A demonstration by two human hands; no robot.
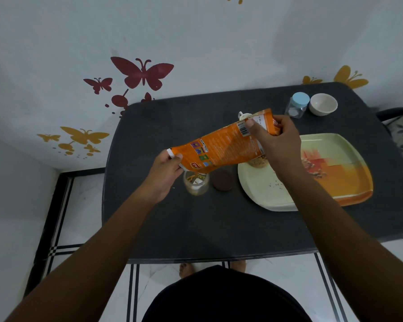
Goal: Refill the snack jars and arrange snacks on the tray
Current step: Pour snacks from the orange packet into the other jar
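We see the dark counter [196, 228] carrying everything, set against a wall with butterfly stickers; on its right side lies the tray [335, 182], cream and orange, with a few crumbs on it and a second jar [257, 162] of snack showing at its near-left corner, mostly hidden behind the packet. Above the counter we hold the orange snack packet [221, 147] tilted, its open mouth low at the left; our right hand [275, 140] grips the raised back end with fingers curled round it, and our left hand [170, 168] pinches the lower mouth end. Directly under that mouth stands the open jar [196, 183], partly filled, with snack dropping into it; just beside it lies its brown lid [223, 180], off. At the far right stand a white bowl [323, 104] and a small jar with a blue lid [298, 105], touching or nearly so.

We judge the refill under way; the risk is spillage; the jar's mouth is narrow against the packet's, so a steeper tilt from the right hand could send a rush over the rim onto the counter; the left hand sits close to the jar and might nudge it over.
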